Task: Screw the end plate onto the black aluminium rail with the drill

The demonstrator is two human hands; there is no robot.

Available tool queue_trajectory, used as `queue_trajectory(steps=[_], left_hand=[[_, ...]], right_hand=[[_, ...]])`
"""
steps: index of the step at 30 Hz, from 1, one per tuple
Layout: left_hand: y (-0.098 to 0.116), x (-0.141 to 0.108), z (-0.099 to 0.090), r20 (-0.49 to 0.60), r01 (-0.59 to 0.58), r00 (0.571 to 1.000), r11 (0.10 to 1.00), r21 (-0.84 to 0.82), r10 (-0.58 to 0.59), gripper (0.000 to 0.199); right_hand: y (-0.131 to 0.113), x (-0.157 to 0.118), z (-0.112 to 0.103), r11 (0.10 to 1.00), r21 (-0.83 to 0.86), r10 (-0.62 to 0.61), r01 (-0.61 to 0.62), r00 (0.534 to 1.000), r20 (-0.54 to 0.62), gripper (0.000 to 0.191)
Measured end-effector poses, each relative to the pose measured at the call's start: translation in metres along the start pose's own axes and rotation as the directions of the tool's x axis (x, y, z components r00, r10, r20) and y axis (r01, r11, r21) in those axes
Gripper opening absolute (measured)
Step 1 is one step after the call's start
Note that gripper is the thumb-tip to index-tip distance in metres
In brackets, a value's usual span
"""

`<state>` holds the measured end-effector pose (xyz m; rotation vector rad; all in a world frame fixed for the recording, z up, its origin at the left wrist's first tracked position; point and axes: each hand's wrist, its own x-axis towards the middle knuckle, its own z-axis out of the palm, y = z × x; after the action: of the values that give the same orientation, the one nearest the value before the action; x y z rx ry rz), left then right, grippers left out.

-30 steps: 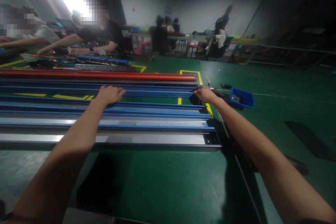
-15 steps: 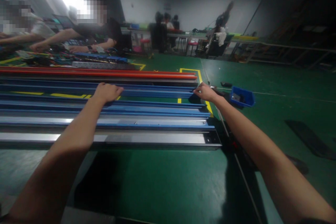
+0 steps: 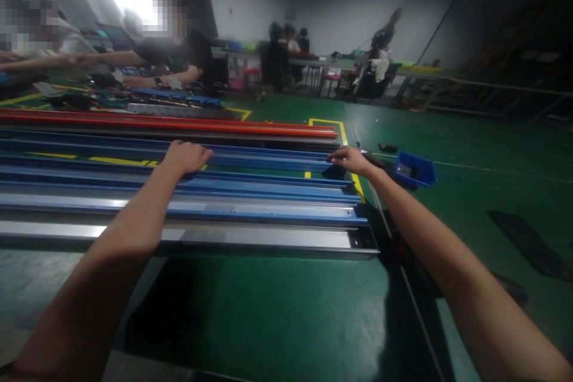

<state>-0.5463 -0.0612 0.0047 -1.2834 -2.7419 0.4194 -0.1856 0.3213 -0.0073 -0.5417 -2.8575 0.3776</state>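
Long metal profiles lie side by side across the green table. My left hand point(image 3: 187, 157) is closed over the edge of a blue profile point(image 3: 250, 158), gripping it near the middle of the view. At that profile's right end is my right hand point(image 3: 349, 159), its fingers bent at the tip; whether they hold the profile or a small part is too small to tell. Nearer to me are another blue profile point(image 3: 286, 185), a silver one with blue edges point(image 3: 295, 209) and a silver channel point(image 3: 268, 234) with a dark end. Orange profiles point(image 3: 268, 126) lie beyond.
A blue bin point(image 3: 415, 169) with small parts stands right of my right hand, beside a dark object point(image 3: 387, 147). Cables and parts point(image 3: 89, 95) lie at the far left, where a person in a dark shirt point(image 3: 192, 57) reaches across.
The view has shifted slightly. My right hand's fingers have moved a little at the profile's end, while my left hand keeps its place. Beyond, the person's arm has moved left.
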Motion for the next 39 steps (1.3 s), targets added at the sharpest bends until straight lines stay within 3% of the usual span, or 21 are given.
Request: queue_trajectory(steps=[8,13,29,39], left_hand=[[-0.0008,0.0014,0.0018,-0.002,0.024,1.000,1.000,0.006,-0.024,0.075],[-0.0003,0.0010,0.0015,0.017,0.032,0.999,0.999,0.004,-0.032,0.074],[-0.0013,0.0008,0.0043,0.011,0.048,0.999,0.999,-0.018,-0.047,0.075],[-0.0009,-0.0026,0.0008,0.026,0.062,0.998,0.998,-0.034,-0.061,0.075]], right_hand=[[0.0000,-0.0029,-0.0024,0.994,0.104,0.031,-0.033,0.999,0.021,0.040],[-0.0015,-0.0041,-0.0027,0.983,0.169,0.063,-0.071,0.997,0.053,0.054],[0.0030,-0.0059,-0.0076,0.957,0.265,0.077,-0.120,0.983,0.169,0.049],[0.0045,-0.0074,-0.0068,0.943,0.301,0.092,-0.138,0.982,0.164,0.048]])
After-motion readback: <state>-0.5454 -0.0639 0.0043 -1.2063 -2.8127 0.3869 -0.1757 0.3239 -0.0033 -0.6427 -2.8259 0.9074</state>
